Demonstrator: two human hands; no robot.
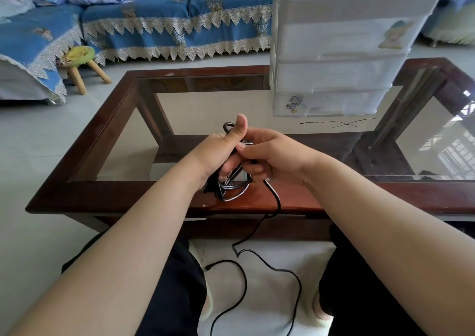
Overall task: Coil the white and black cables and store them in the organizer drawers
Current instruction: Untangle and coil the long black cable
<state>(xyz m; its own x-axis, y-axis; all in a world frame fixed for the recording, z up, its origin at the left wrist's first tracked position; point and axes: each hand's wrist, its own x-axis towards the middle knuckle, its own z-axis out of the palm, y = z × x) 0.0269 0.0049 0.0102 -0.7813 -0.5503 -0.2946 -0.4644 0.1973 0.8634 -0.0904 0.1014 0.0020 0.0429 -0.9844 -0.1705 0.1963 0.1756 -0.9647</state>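
My left hand grips a bundle of black cable loops above the near edge of the table, thumb pointing up. My right hand pinches the same black cable just right of the bundle. The cable's loose tail drops off the table edge and snakes across the floor between my legs. The white plastic organizer with its stacked drawers stands on the glass at the far right; all drawers look pushed in. No white cable is visible.
The glass-topped table has a dark wooden frame. Thin black ties lie on the glass in front of the organizer. A small yellow stool and a blue sofa stand beyond the table.
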